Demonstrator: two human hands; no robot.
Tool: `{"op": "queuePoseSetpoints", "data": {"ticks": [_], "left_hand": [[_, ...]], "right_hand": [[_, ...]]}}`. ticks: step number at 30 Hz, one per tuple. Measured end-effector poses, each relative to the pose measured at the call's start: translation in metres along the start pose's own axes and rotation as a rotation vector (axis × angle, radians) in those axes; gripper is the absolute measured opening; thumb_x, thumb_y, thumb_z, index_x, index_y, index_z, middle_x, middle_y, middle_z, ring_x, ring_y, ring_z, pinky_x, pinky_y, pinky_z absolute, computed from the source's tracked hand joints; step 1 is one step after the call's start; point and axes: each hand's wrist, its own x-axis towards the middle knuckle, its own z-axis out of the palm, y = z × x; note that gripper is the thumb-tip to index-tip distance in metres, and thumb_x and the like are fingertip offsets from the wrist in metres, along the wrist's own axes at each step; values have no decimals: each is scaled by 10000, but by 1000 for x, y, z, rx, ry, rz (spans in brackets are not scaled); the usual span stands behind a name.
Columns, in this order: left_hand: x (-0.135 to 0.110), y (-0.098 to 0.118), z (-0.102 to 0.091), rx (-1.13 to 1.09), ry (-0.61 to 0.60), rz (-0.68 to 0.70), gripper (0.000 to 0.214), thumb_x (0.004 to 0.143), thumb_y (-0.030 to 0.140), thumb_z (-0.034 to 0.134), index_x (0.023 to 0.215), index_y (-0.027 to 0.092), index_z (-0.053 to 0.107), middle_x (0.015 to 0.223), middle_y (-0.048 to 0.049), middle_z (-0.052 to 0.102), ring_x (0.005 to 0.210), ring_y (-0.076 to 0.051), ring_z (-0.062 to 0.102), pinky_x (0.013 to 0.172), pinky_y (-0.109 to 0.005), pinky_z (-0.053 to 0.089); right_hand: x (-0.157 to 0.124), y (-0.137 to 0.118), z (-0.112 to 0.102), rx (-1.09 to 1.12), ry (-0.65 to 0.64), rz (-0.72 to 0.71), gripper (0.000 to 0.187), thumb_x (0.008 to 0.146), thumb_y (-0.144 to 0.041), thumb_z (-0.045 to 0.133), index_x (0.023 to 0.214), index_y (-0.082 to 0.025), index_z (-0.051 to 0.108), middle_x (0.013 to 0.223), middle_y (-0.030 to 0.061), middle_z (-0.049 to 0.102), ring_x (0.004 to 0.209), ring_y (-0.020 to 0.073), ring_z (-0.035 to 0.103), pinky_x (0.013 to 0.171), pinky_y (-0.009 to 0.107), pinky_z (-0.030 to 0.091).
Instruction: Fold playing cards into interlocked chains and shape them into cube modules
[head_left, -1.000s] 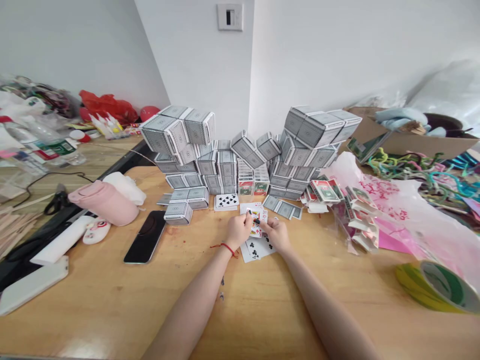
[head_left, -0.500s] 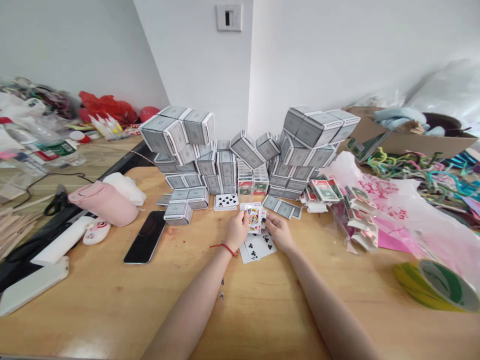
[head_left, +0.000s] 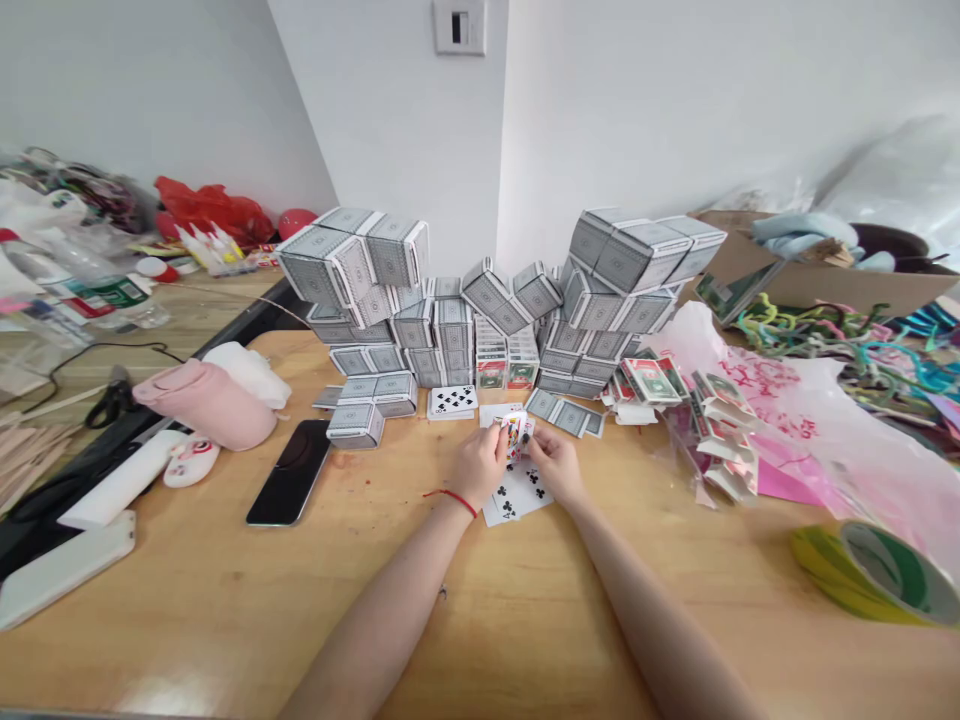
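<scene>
Between my hands, above the middle of the table, are face cards. My left hand, with a red string at the wrist, is closed on a playing card that tilts edge-on toward the right. My right hand pinches another playing card just beside it. Below them, loose club cards lie face up, overlapping on the wood. A spade card rests face up farther back, and a few cards lie face down to the right. Grey card-covered blocks are stacked behind.
A phone and a pink bottle lie on the left. Red card boxes and torn boxes sit right of the stack. Yellow-green tape lies at the right, near a crumpled plastic bag.
My left hand has shifted slightly right, toward my right hand. The card in it has turned from nearly facing me to a slanted angle.
</scene>
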Motion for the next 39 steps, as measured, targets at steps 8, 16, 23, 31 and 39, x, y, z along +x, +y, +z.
{"op": "queuePoseSetpoints", "data": {"ticks": [8,16,23,31,39], "left_hand": [[-1,18,-2,32,106,177,219,882,227,397,753,161,562,595,-38,589,588,-136,575,555,-247,373],[0,17,-1,23,71,141,257,890,236,369,706,167,534,579,-36,583,567,-135,568,525,-260,351],[0,15,1,18,94,143,265,888,229,366,663,175,495,571,-28,575,550,-130,555,515,-259,348],[0,17,-2,20,83,218,260,888,228,372,662,178,491,570,-22,561,554,-133,560,519,-261,356],[-1,16,1,-9,86,122,268,887,236,368,654,176,485,565,-27,562,547,-134,554,519,-249,341]], "right_hand": [[-5,4,13,-240,202,-6,329,772,-452,494,861,-159,614,707,55,664,628,176,592,557,257,451],[-6,4,21,-295,318,-46,341,770,-406,496,968,-145,593,767,80,685,654,180,612,574,258,458],[-4,3,16,-306,339,-84,340,797,-402,458,980,-164,619,880,83,688,735,182,623,660,280,470],[-8,1,15,-384,410,-51,361,778,-459,478,897,-159,637,733,45,674,552,134,550,532,236,421],[-4,1,12,-306,433,-21,327,765,-461,482,765,-161,611,657,43,655,556,145,566,528,242,433]]}}
